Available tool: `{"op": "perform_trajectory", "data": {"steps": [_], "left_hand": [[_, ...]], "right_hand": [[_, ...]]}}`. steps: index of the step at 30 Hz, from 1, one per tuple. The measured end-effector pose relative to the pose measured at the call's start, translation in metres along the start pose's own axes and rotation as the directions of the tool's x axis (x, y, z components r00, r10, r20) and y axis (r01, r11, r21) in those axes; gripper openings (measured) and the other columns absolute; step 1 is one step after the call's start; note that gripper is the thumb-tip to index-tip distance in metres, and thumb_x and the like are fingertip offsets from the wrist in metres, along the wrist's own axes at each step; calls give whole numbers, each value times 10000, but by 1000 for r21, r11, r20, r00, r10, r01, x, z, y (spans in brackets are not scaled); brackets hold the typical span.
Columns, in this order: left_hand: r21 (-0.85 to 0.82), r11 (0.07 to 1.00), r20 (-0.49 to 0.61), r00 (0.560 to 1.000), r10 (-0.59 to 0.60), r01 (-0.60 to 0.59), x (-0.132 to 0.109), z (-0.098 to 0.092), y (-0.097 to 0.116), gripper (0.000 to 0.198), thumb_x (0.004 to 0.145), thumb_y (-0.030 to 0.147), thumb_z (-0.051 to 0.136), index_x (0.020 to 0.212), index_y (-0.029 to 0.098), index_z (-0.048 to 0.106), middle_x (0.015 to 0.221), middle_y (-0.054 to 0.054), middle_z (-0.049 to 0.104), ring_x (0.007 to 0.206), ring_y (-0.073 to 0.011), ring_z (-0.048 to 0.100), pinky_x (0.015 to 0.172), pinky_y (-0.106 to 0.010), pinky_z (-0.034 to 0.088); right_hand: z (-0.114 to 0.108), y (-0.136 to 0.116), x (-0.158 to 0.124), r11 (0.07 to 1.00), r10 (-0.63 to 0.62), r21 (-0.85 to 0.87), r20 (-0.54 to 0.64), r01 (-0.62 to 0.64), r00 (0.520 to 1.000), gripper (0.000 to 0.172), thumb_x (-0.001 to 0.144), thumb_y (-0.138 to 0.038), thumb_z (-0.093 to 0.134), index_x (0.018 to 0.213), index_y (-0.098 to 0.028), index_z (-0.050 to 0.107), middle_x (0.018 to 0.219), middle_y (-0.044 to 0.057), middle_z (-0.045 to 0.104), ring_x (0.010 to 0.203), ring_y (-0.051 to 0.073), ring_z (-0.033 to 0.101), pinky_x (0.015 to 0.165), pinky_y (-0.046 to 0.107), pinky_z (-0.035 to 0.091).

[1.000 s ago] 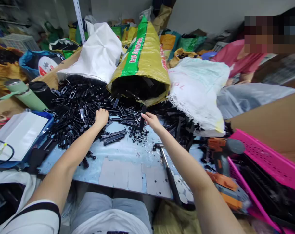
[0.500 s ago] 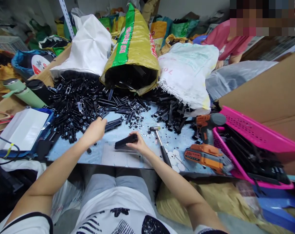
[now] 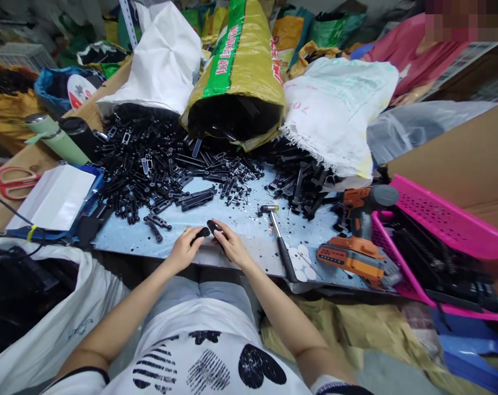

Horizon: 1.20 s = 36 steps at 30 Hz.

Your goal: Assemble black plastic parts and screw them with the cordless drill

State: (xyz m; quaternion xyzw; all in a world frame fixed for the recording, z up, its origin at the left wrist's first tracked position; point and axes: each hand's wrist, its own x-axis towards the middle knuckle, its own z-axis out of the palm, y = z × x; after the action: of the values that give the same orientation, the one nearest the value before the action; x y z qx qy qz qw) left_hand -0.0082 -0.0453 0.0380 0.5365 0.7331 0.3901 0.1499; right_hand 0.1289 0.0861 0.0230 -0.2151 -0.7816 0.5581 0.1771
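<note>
My left hand (image 3: 186, 248) and my right hand (image 3: 229, 244) meet at the near edge of the pale blue table (image 3: 249, 219). The left hand pinches a small black plastic piece (image 3: 201, 233). The right hand's fingers close on a longer black plastic part (image 3: 214, 226). The two pieces almost touch between my hands. A large heap of black plastic parts (image 3: 150, 159) lies just beyond, spilling from the sacks.
A hammer (image 3: 278, 241) lies right of my hands, then an orange drill (image 3: 362, 203) and battery (image 3: 347, 259). A pink basket (image 3: 442, 219) holds black parts at right. A yellow-green sack (image 3: 241, 66) and white sacks (image 3: 162, 60) stand behind. Scissors (image 3: 14, 181), bottles and a white box sit left. Another person in pink is at the far right.
Both hands drew back from the heap to the table's near edge. The right hand carried a long black part along; the left brought a small piece and now meets it.
</note>
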Motion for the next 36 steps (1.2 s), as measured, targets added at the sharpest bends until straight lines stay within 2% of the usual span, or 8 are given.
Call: {"op": "perform_trajectory", "data": {"steps": [4, 10, 15, 24, 27, 29, 32, 36], "left_hand": [[-152, 987, -130, 989, -75, 55, 5, 10, 23, 372, 921, 283, 458, 1264, 159, 531, 972, -83, 601, 913, -184, 583, 816, -319, 496], [-77, 997, -170, 985, -10, -4, 4, 14, 38, 360, 932, 293, 436, 1245, 172, 568, 926, -86, 597, 890, -182, 581, 829, -326, 491], [-41, 998, -425, 905, 24, -45, 6, 22, 50, 386, 966, 310, 349, 1264, 170, 549, 950, -110, 588, 892, -174, 579, 807, -324, 500], [-64, 998, -383, 924, -13, -12, 15, 21, 26, 390, 960, 332, 343, 1249, 174, 551, 1052, -126, 624, 954, -205, 600, 838, -368, 510], [2, 984, -380, 910, -164, 178, 5, 33, 17, 425, 937, 274, 374, 1339, 162, 449, 1145, -159, 578, 1005, -237, 599, 839, -403, 510], [144, 967, -300, 940, -161, 211, 0, 33, 12, 485, 883, 201, 438, 1366, 157, 413, 1260, -186, 508, 1145, -282, 528, 914, -456, 469], [356, 931, 77, 995, 62, -86, 4, 22, 10, 545, 798, 102, 489, 1327, 231, 470, 1385, -133, 429, 1323, -307, 342, 1060, -557, 290], [370, 831, 468, 856, 221, -416, 24, 12, 9, 429, 847, 106, 459, 1225, 287, 547, 1134, -71, 612, 1181, -244, 490, 1081, -603, 172]], "right_hand": [[-2, -10, 6, 942, 73, 322, 86, -97, 994, 604, 901, -536, 404, 1433, -257, 342, 865, 25, 623, 556, 111, 545, 548, 275, 515], [-26, -15, 0, 995, -80, 68, 103, 74, 991, 531, 849, -455, 559, 1349, -292, 484, 1065, 54, 594, 625, 101, 546, 600, 265, 522], [1, -27, -5, 990, -90, 98, -114, 101, 989, 544, 880, -498, 476, 1391, -319, 426, 1112, 75, 588, 638, 134, 557, 606, 300, 534], [27, -18, 5, 996, -88, -10, -85, 87, 993, 555, 914, -503, 404, 1433, -316, 344, 1160, 71, 572, 816, 180, 602, 762, 345, 523], [-19, -2, 30, 940, -124, -315, 45, 132, 991, 460, 925, -461, 409, 1357, -311, 458, 1153, 53, 597, 976, 202, 577, 859, 353, 478], [-75, 11, 51, 819, -75, -574, -146, -22, 986, 398, 947, -387, 375, 1304, -273, 508, 1175, 78, 592, 1026, 217, 539, 855, 366, 459], [-172, 28, 76, 529, -116, -769, -485, -360, 867, 404, 935, -172, 275, 1225, -136, 554, 1271, 202, 497, 1124, 290, 421, 839, 447, 403], [-252, 43, 89, 459, -128, -815, -454, -354, 882, 328, 876, -85, 314, 899, -123, 639, 1342, 234, 417, 1178, 317, 332, 906, 546, 283]]}}
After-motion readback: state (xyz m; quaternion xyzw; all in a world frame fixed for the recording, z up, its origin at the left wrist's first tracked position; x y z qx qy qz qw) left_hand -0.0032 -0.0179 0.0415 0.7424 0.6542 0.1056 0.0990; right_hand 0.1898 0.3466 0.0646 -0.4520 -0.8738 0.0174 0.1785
